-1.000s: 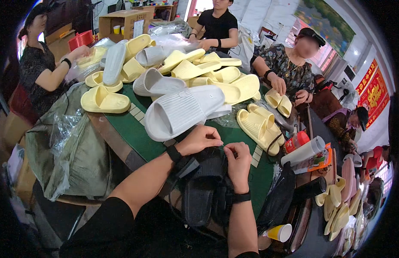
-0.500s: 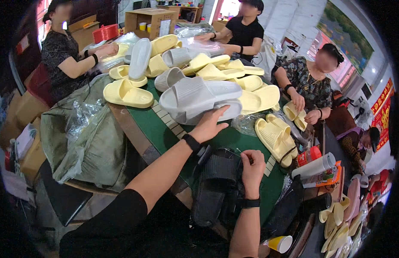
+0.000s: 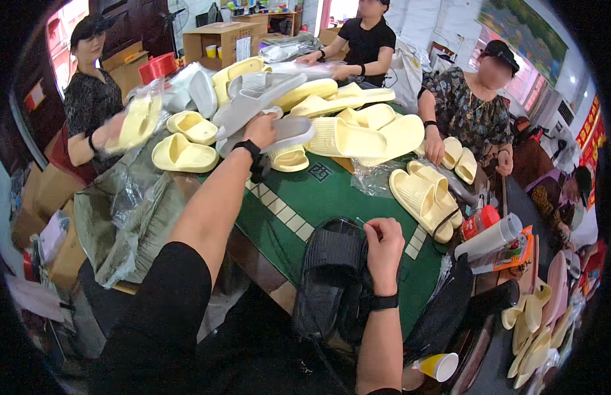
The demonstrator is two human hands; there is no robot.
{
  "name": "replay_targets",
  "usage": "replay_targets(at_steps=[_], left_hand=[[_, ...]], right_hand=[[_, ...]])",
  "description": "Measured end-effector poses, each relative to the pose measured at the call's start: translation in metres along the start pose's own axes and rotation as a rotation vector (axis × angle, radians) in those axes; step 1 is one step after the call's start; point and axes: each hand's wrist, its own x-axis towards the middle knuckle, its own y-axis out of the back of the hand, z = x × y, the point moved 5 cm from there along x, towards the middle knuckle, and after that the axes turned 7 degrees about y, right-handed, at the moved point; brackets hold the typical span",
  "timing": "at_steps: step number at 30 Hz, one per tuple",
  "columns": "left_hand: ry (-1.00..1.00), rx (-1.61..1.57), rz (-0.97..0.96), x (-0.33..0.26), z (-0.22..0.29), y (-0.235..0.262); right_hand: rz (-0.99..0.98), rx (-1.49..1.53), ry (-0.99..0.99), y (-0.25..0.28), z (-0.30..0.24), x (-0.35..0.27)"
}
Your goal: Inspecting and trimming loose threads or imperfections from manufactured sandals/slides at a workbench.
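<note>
Black slippers (image 3: 333,253) with ribbed straps sit at the near edge of the green surface (image 3: 348,201), lower ends dim; the right hand (image 3: 383,247) pinches a barely visible strand (image 3: 360,220). Farther, the left hand (image 3: 260,130) grasps grey slippers (image 3: 251,104), fingertips hidden.

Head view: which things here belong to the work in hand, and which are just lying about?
Part of the work, it seems:
grey slippers, touched by the left hand
thin item, pinched in the right hand, too small to identify
black slippers, beside that hand

Probably just lying about:
yellow cup
red-lidded container
cardboard box
</note>
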Motion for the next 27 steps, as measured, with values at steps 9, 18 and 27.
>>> replay_targets(at_steps=[9,18,27], left_hand=[[0.005,0.133,-0.127,-0.012,0.034,0.021],[-0.29,-0.071,-0.26,-0.107,0.171,0.07],[-0.262,-0.655,-0.665,-0.139,0.228,0.003]], right_hand=[[0.069,0.002,0.024,0.001,0.007,0.001],[0.061,0.035,-0.083,-0.001,0.013,-0.001],[0.104,0.012,0.012,0.001,0.01,-0.001]])
